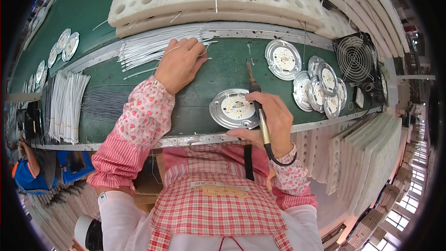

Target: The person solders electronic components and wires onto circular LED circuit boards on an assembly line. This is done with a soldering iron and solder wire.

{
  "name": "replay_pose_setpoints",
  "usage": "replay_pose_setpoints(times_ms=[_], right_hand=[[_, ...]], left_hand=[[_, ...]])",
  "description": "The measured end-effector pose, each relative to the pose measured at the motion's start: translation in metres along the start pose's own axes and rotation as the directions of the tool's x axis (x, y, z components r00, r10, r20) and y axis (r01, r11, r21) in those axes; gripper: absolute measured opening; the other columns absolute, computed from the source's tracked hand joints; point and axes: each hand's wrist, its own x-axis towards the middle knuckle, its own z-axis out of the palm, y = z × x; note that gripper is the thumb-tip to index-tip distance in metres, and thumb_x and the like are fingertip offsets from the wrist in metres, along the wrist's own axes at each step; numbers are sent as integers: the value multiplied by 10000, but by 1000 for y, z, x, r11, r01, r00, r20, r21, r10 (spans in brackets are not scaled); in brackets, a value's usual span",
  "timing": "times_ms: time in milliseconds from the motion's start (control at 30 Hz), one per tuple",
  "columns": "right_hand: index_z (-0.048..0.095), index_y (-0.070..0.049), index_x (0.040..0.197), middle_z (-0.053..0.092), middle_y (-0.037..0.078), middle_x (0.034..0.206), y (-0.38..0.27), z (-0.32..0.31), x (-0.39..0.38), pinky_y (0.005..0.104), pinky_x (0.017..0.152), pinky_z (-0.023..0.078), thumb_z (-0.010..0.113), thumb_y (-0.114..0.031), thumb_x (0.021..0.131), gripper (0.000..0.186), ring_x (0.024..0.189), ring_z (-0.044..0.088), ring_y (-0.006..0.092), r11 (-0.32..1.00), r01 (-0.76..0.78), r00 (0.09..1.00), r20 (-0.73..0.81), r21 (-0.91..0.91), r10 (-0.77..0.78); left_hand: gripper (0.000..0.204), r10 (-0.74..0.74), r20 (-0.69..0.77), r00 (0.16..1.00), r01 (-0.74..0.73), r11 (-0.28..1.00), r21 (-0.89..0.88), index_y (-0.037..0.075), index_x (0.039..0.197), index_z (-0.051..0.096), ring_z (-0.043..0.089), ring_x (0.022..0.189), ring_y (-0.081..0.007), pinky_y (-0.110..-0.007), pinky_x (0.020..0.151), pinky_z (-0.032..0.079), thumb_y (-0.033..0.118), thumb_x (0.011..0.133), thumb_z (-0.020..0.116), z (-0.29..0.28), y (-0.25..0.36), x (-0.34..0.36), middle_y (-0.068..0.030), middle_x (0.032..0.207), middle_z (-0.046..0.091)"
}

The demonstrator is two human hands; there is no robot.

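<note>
My left hand (182, 64) reaches to a loose bundle of thin white wires (146, 52) near the back of the green bench, its fingers curled at the right end of the wires; what they pinch is unclear. In my right hand (272, 121) is a soldering iron (261, 121) with a black-and-metal handle, its tip pointing away from me. Beside that hand a round silver LED plate (230, 109) lies flat near the front edge. Another plate (282, 59) rests farther back, and several more (316, 90) are piled to the right.
A black fan (354, 58) stands at the right. Perforated foam boards (172, 0) are stacked behind. Grey wires (104, 104) and upright-laid white wire bundles (65, 111) lie left, with more plates (69, 46) beyond. A co-worker in blue (32, 174) is at lower left.
</note>
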Motion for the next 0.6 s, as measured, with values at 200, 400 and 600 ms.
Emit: replay_pose_setpoints(times_ms=[200, 400, 600], right_hand=[[658, -63, 986, 667, 99, 806, 5, -7, 6, 336, 595, 518, 903, -416, 613, 569, 698, 655, 253, 999, -9, 999, 32, 52, 7], [656, -57, 1037, 637, 62, 726, 3, 6, 11, 253, 561, 474, 810, -140, 794, 299, 600, 595, 131, 918, -296, 955, 52, 265, 293], [627, -22, 1127, 667, 66, 815, -1, 13, 7, 230, 631, 481, 729, -90, 859, 295, 665, 588, 91, 780, -453, 876, 54, 432, 479]], left_hand=[[84, -216, -66, 974, 149, 833, -533, -5, 977, 610, 619, 831, -170, -283, 785, 478, 57, 925, 634, -30, 7, -18, -77, 895, 658], [75, -256, -390, 884, 44, 878, -478, -13, 955, 623, 594, 782, -157, -261, 749, 478, -25, 889, 657, -31, 41, -48, -76, 860, 640], [145, -203, -223, 953, 23, 784, -620, 25, 919, 665, 636, 769, -174, -279, 669, 508, -25, 799, 731, 2, 90, -41, -68, 871, 651]])
